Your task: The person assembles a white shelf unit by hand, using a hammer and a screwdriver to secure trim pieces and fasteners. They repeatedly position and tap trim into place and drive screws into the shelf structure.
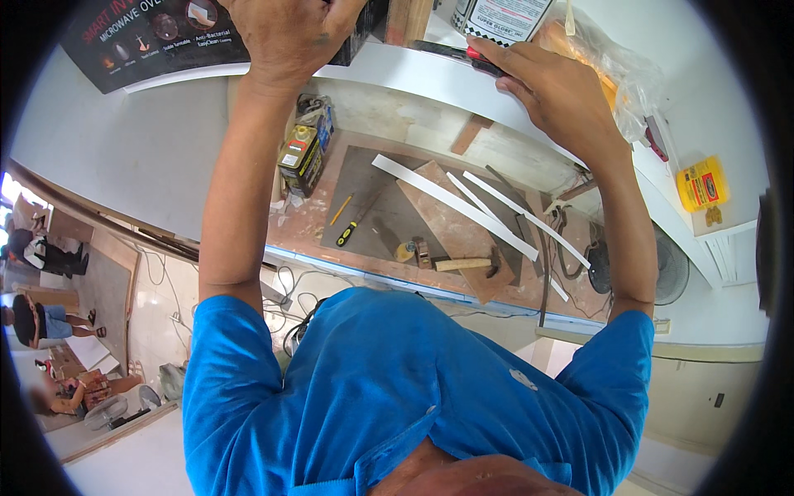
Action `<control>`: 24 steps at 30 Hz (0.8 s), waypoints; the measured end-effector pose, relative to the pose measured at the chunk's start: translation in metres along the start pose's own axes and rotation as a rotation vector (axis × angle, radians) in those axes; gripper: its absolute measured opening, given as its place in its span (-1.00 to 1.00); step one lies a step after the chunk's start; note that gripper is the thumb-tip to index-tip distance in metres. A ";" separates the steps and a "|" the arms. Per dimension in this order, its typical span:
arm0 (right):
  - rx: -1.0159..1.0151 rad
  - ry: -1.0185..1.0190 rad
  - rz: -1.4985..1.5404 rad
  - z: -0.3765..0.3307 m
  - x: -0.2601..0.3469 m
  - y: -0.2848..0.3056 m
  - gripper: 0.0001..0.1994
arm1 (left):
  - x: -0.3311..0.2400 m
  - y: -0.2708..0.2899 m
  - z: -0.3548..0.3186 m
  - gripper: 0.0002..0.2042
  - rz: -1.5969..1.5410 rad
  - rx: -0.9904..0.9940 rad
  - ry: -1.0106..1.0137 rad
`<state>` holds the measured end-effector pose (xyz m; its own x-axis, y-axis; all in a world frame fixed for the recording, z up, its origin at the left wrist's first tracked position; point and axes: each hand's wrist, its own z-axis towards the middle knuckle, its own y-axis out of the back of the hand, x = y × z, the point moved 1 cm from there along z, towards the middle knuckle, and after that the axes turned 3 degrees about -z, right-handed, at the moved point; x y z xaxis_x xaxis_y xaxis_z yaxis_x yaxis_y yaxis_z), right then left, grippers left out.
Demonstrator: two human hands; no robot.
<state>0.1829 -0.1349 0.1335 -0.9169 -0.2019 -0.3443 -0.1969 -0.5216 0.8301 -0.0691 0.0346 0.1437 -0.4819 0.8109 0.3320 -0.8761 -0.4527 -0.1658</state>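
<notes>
Two hands at a white shelf (393, 76), seen from above. We find a black-and-red tool (442, 51) at the shelf's front edge, in the upper middle of the view. Its long axis runs crosswise, nearly along that edge: the slim dark end points left, toward a wood post (407, 21), and the other end slopes slightly down and right, under the right hand (552, 103).

We note the right hand's fingers held close together and reaching left over the tool's red part, with the thumb just below; the gap is narrow and the tool appears gripped, though the hand covers much of it. The left hand (289, 50) is raised before a dark box (157, 41); its fingers run past the upper rim, so we cannot tell how far they spread or what they touch.

Beyond the right hand we see a can (503, 15) and, just to its right, a plastic bag (641, 78) with orange contents. A yellow tub (701, 183) stands farther right.

On the lower surface (302, 231) we count a tin (299, 161), a pencil (341, 210), a screwdriver (346, 234), white strips (455, 207) slanting down to the right, and a hammer (463, 264), head to the right.
</notes>
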 end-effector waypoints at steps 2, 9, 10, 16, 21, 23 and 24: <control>-0.002 -0.009 0.007 0.000 0.001 -0.002 -0.53 | 0.001 0.000 -0.001 -0.46 0.001 0.003 -0.004; -0.048 0.010 0.011 0.004 0.008 -0.009 -0.52 | 0.001 -0.001 -0.004 -0.45 0.017 -0.019 -0.022; -0.040 0.003 0.023 0.007 0.011 -0.009 -0.52 | 0.000 0.001 -0.003 -0.46 0.032 0.001 -0.005; -0.044 -0.004 0.064 0.016 0.015 -0.009 -0.51 | -0.002 0.001 -0.001 -0.46 0.005 0.019 0.031; -0.045 -0.021 0.061 0.001 0.015 0.000 -0.51 | -0.002 0.003 -0.001 -0.45 -0.011 0.016 0.028; -0.047 -0.027 0.042 -0.001 0.018 -0.002 -0.51 | -0.002 0.002 -0.002 -0.45 -0.015 0.016 0.026; -0.067 -0.028 0.040 -0.001 0.019 -0.006 -0.51 | -0.002 0.001 -0.002 -0.45 -0.019 0.015 0.025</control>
<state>0.1669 -0.1370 0.1215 -0.9331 -0.2010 -0.2982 -0.1369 -0.5680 0.8115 -0.0693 0.0332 0.1409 -0.4658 0.8281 0.3120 -0.8847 -0.4429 -0.1454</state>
